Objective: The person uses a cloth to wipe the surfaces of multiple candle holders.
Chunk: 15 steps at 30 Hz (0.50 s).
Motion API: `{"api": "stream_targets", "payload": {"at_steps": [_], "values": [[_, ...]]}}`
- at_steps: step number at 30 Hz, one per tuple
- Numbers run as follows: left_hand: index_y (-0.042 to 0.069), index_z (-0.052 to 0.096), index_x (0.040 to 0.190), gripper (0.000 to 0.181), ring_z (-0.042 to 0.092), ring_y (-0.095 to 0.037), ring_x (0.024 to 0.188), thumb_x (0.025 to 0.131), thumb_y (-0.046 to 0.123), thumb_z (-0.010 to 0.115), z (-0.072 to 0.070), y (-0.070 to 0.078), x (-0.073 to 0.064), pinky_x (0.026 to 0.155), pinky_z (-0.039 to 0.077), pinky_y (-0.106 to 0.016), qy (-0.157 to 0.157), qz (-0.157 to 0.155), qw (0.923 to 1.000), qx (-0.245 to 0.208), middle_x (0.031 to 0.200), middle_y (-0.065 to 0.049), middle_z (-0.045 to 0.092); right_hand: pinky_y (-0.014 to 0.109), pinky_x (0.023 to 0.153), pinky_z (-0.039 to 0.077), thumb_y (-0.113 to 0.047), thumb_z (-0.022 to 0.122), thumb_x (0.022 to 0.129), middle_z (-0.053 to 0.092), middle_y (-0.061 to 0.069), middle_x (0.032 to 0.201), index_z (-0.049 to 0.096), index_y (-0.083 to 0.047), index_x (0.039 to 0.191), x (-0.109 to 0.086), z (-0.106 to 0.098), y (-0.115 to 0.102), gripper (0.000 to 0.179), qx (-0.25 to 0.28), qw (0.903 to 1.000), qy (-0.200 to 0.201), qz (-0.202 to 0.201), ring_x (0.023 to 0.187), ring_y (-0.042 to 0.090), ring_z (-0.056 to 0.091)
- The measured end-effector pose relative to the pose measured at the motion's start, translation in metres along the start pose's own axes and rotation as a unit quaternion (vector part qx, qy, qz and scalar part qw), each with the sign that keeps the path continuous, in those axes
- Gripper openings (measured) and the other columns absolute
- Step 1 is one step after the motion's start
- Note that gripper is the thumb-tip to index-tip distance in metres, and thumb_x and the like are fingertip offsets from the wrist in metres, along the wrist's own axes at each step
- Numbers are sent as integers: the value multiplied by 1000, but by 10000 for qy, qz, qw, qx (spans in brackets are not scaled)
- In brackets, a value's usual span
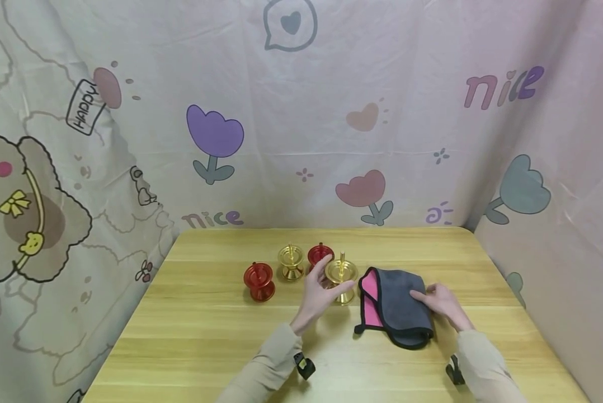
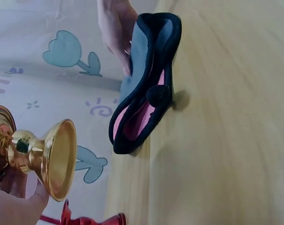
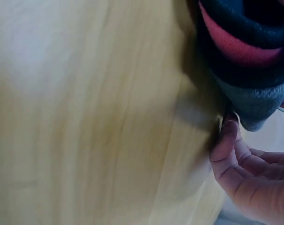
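Note:
My left hand (image 1: pixel 316 296) grips a gold candle holder (image 1: pixel 342 272) by its upper dish, thumb on the near side and fingers on the far side. In the left wrist view the hollow underside of the gold base (image 2: pixel 62 159) shows, lifted off the table. A folded cloth (image 1: pixel 402 305), grey outside and pink inside with black edging, lies to the right of it. My right hand (image 1: pixel 443 303) pinches the cloth's right side, thumb on top. In the right wrist view the fingers (image 3: pixel 226 145) are low at the grey fold, close to the table.
A red candle holder (image 1: pixel 258 281) stands at the left on the wooden table (image 1: pixel 191 330). Behind are a second gold holder (image 1: pixel 291 263) and a second red one (image 1: pixel 319 254), partly hidden by my left hand. A printed curtain (image 1: pixel 291 112) hangs behind the table.

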State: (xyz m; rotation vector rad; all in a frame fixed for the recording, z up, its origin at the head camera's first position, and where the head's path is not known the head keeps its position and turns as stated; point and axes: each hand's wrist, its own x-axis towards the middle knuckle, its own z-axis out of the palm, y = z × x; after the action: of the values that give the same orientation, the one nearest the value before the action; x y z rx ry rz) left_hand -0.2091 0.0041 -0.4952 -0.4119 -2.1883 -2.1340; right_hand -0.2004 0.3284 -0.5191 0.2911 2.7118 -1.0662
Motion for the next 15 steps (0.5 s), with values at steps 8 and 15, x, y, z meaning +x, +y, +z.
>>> {"api": "stream_targets", "payload": {"at_steps": [8,15], "values": [[-1,38,152,84,63,-34,121,83,15,83,-29,8,-23,101,55,-31,-207,-254,9985,-438,139,-23,59,26,58,35,-38,67,93,37,-5,61,41,-14,62,8,4,-1,47,350,9993,74,141,62,14,41],[-5,40,150,73,66,-11,109,89,11,77,-45,15,-28,94,55,-21,-207,-405,9949,-897,137,-27,60,22,75,52,-29,64,100,70,17,112,56,10,129,-1,8,-10,49,1539,9869,150,-467,86,6,62]]}}
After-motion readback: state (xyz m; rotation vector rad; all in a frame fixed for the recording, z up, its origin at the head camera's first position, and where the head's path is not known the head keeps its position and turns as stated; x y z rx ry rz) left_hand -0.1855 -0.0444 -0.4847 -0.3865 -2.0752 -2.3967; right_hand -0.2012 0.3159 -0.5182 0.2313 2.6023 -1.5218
